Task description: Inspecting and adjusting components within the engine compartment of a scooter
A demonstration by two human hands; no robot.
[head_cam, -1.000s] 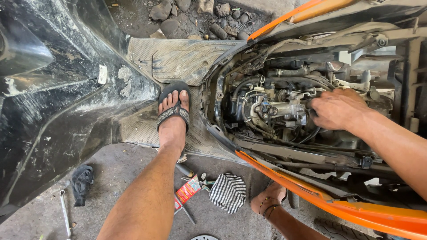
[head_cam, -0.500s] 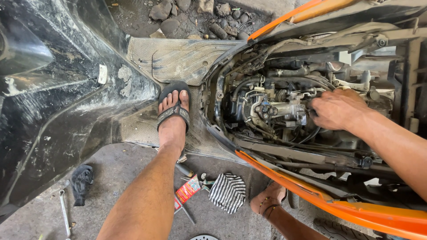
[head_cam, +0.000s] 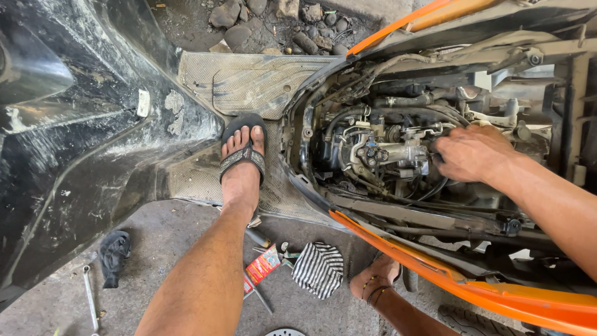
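Head view: right hand [head_cam: 474,152] fingertips hidden against carburetor [head_cam: 398,152]; grip unclear.

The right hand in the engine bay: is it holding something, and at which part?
It cannot be told. The right hand rests against the engine's metal parts, its fingertips hidden; no held thing shows. The left hand is out of view.

Grey concrete floor [head_cam: 186,236] in daylight; stones [head_cam: 273,25] beyond.
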